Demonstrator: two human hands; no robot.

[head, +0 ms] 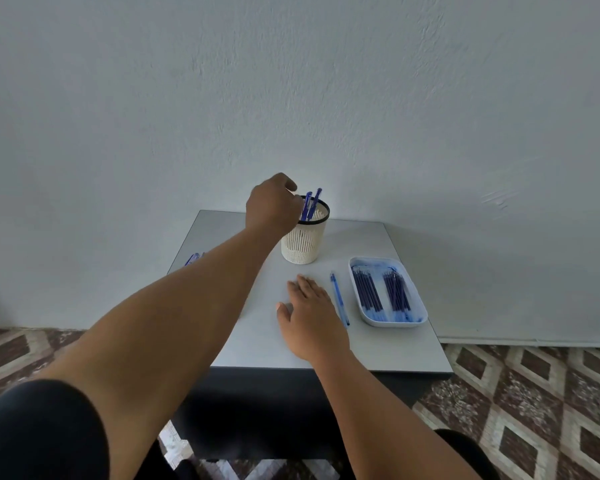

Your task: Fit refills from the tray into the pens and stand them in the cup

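A cream mesh cup (pixel 303 242) with a black rim stands at the back of the grey table (pixel 378 351). Two blue pens (pixel 313 202) stand in it. My left hand (pixel 272 204) is at the cup's left rim, its fingers curled toward the nearer pen. The back of the hand hides whether they grip that pen. My right hand (pixel 309 315) rests flat on the table with its fingers straight. Just to its right lies a blue pen (pixel 339 299). A white tray (pixel 420 308) at the right holds two bundles of dark blue refills (pixel 381 291).
More blue pens (pixel 193 258) lie at the table's left edge, partly hidden behind my left forearm. A pale wall rises right behind the table. Patterned floor tiles surround the table on both sides.
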